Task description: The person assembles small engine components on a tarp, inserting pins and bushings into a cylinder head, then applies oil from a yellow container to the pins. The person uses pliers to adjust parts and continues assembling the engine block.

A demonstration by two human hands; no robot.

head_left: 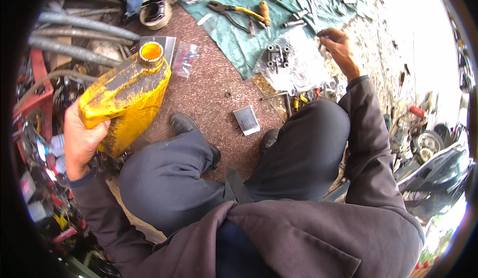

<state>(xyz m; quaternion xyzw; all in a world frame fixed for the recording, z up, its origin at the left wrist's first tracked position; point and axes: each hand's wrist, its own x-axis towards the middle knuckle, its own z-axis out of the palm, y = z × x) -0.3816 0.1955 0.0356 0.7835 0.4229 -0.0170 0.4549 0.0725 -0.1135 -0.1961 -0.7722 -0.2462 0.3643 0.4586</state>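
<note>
OK, the yellow jug (132, 98) is on my left, neck (151, 55) open and pointing away from me, with my left hand (79, 138) curled round its near end; can't tell if anything props it. Probably stiff plastic, heavy if full and slick where grimy, so I'd hold that end firmly and steady it below the neck. My right hand (341, 50) is by the clear plastic sheet (302, 74), fingers bunched nearly closed, contents unclear.
</note>
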